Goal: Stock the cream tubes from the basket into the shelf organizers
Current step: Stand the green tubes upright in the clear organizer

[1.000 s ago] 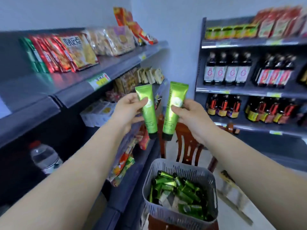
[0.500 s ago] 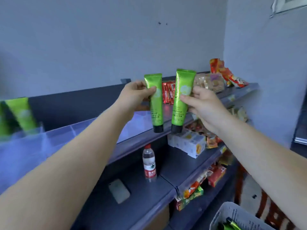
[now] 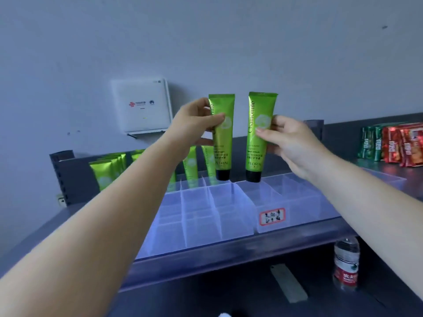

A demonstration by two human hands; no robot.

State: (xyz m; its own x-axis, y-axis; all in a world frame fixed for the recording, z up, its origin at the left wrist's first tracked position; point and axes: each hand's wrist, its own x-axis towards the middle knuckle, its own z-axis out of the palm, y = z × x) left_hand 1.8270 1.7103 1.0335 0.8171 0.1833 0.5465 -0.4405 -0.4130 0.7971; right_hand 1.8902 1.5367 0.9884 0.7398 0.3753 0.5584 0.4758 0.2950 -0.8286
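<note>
My left hand [image 3: 194, 124] grips a green cream tube [image 3: 223, 147] upright, black cap down. My right hand [image 3: 290, 143] holds a second green tube [image 3: 257, 143] the same way, just to the right. Both tubes hang a little above the back cells of the clear shelf organizers [image 3: 206, 216] on the top shelf. Several green tubes [image 3: 107, 172] stand in the organizer's back-left cells, partly hidden by my left arm. The basket is out of view.
A white wall box [image 3: 142, 106] hangs behind the shelf. Red and green snack packs [image 3: 393, 147] stand at the right end of the shelf. A price tag [image 3: 272, 216] is on the right organizer's front. A water bottle [image 3: 345, 264] stands on the lower shelf.
My view has swung left from the basket and aisle to the top shelf. Both hands carried their tubes up and now hold them over the organizers.
</note>
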